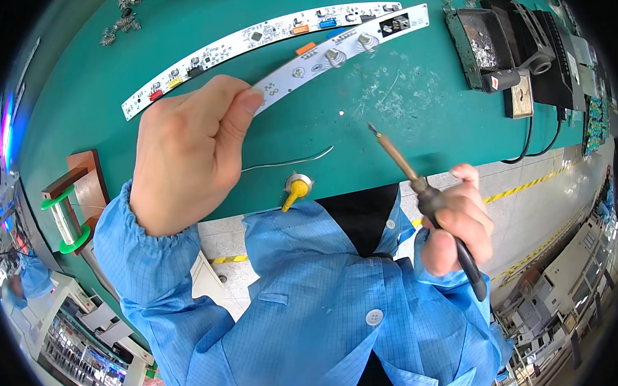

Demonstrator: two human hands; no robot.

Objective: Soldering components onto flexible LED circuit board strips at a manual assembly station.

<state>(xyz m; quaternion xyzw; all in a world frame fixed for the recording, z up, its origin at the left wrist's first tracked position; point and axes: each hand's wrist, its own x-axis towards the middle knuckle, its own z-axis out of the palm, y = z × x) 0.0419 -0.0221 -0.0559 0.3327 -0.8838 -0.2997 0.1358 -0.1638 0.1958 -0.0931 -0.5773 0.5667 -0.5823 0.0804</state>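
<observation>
My left hand (189, 143) pinches the near end of a long white circuit board (283, 84) between thumb and fingers. Two metal coil springs stand on the face of that board. Behind it, a second curved white circuit board (227, 48) with red, yellow, orange and blue connectors lies on the green mat. A soldering iron (430, 198) is gripped in my right hand (462, 221), its tip pointing up and left, apart from the board. Between my hands a strand of solder wire (290, 163) rests on the mat.
At the left stands a solder spool (65, 221) on a brown holder (87, 175). A yellow-tipped round part (297, 189) sits at the mat's near edge. To the right are an open dark tray (482, 44) and a soldering iron stand (523, 35). Loose springs (122, 25) lie at the far left.
</observation>
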